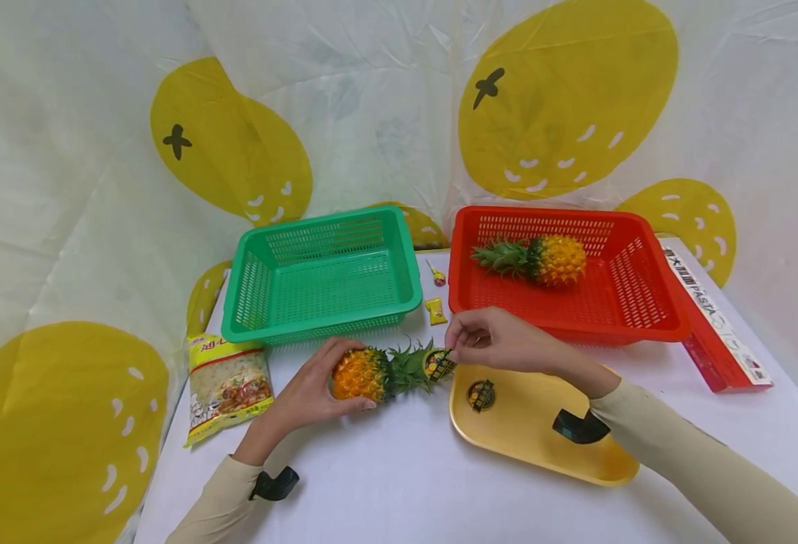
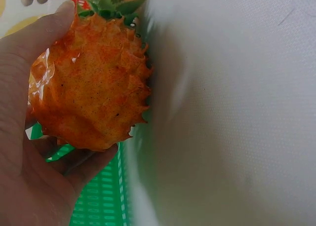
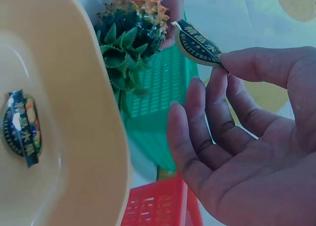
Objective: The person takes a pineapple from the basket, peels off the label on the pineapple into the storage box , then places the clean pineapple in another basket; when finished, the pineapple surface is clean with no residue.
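1. The left hand (image 1: 310, 393) has its grip curled round the orange body of a pineapple (image 1: 365, 373), thumb on one side and fingers under the other, with the fruit lying on its side on the white desk (image 1: 385, 476).
2. The right hand (image 1: 501, 340) has a narrow grip: thumb and forefinger pinch a round dark label (image 3: 196, 43) at the tip of the pineapple's green crown, the other fingers relaxed.
3. Just below the right grip lies a yellow tray (image 1: 542, 431) with a second label (image 1: 480, 394) of the same kind in it.
4. Beyond the left grip stands a green basket (image 1: 324, 272); beyond the right grip a red basket (image 1: 569, 272) holds another pineapple (image 1: 535, 259) on its side.
5. Between the baskets lie two small sweets (image 1: 435, 310).
6. Left of the left grip lies a snack bag (image 1: 225, 385); well right of the right grip lies a pasta box (image 1: 715, 321).
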`<state>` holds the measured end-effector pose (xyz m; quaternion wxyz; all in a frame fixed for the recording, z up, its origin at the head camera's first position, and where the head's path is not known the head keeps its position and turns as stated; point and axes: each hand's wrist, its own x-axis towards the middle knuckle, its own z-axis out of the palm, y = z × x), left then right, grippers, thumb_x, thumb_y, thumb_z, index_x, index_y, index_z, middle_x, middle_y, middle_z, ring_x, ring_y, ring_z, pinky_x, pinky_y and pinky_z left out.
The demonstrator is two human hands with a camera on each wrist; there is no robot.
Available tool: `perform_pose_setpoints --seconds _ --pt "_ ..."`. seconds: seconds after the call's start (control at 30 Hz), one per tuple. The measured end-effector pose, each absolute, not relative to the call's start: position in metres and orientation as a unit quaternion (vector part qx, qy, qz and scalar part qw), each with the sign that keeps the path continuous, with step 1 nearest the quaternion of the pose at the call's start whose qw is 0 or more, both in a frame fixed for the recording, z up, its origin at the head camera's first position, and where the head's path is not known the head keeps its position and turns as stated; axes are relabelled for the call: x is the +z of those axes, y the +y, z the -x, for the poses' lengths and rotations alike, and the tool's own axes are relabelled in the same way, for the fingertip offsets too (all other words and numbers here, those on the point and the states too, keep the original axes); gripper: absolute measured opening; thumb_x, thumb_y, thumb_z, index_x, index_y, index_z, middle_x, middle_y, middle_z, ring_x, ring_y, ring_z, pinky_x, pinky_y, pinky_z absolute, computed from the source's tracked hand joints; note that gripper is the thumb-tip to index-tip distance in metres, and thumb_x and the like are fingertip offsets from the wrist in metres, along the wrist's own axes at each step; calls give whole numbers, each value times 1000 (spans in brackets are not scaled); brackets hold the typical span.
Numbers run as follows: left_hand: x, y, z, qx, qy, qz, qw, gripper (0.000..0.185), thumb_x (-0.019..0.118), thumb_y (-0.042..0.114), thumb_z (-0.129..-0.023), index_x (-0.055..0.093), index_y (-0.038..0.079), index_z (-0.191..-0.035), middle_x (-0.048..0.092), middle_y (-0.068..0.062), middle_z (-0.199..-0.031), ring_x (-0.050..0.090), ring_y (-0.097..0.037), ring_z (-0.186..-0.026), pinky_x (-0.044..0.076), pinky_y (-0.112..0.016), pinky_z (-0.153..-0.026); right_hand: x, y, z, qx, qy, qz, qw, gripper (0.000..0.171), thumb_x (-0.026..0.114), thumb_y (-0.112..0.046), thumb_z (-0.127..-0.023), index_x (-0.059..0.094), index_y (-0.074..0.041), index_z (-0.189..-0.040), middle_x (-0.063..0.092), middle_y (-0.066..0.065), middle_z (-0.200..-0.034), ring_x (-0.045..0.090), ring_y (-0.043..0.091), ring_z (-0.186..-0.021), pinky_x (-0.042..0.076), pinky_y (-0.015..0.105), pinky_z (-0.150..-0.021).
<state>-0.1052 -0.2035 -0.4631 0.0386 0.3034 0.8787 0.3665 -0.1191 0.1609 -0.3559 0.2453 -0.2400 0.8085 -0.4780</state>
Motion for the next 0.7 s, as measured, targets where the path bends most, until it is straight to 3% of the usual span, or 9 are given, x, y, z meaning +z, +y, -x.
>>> perform_pose_setpoints --seconds 0.7 --pt "-465 -203 104 371 881 -292 41 86 87 64 -80 51 29 -150 48 9 -147 54 -17 -128 48 -53 -103 -374 210 104 -442 810 230 310 8 71 0 -94 70 -5 -100 72 7 -91 68 30 -86 57 29 -79"
